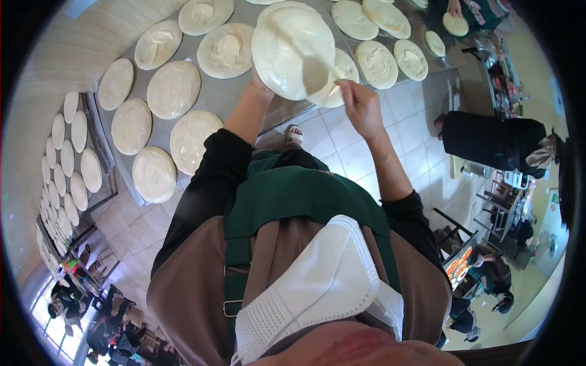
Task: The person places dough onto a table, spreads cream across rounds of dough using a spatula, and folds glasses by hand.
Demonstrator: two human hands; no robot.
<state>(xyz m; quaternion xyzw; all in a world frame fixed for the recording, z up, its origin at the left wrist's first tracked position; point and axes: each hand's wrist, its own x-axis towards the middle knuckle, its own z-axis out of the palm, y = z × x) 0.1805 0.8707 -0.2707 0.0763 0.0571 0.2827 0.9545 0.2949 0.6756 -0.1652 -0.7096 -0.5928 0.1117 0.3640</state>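
Observation:
A large pale round disc [293, 55], glossy on top, is held up at the top centre. My left hand [262, 84] supports it from its lower left edge, with most of the fingers hidden beneath. To the right of the disc, my right hand [363, 110] is closed in a pinch. A blurred, pale, thin shape runs from its fingertips over the disc, too smeared to identify. Behind the disc, another round [326, 97] with a creamy topping partly shows near the table edge. A topped round [226, 50] lies just left of the held disc.
Several more rounds [174, 89] lie on the metal-coloured table [162, 131]. A second table at the left bears many rounds [91, 169]. A co-worker's hand [455, 8] touches a small round at the upper right. A person in dark clothing [488, 140] stands at the right.

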